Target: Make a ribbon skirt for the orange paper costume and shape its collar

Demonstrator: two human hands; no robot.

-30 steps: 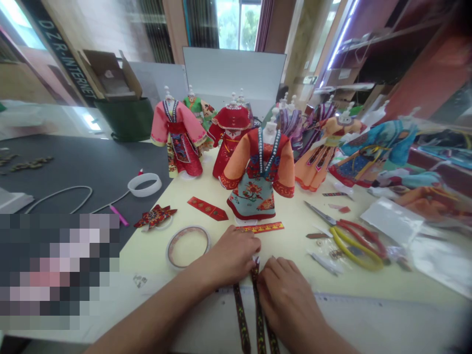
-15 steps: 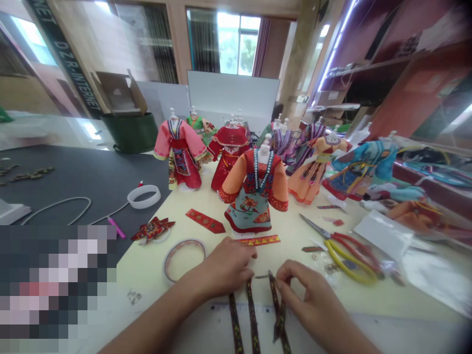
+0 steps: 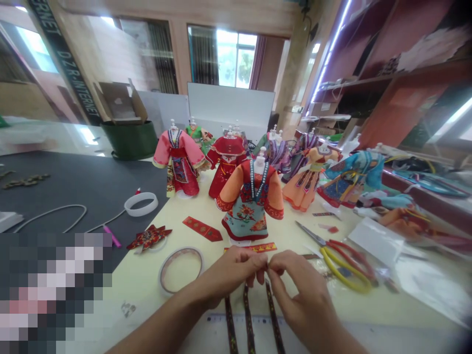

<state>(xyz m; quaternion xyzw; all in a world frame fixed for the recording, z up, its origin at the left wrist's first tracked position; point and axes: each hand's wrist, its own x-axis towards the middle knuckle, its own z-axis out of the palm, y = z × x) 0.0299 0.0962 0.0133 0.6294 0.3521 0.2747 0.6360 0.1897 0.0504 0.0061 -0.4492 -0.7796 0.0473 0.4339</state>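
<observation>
While left hand (image 3: 230, 271) and right hand (image 3: 300, 285) pinch close, any held item hidden, three braid strips (image 3: 248, 314) lie parallel across a ruler (image 3: 217, 318) below the doll dress (image 3: 250, 206).

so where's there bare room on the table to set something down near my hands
Bare cream tabletop lies between the right hand and the yellow-handled pliers, and also left of the tape roll. It's crowded behind the left hand, around the miniature dresses on stands.

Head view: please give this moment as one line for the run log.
left hand: fingertips meet right hand | held: too small to tell | below: three patterned ribbons | ahead: doll dress | beside: tape roll
</observation>
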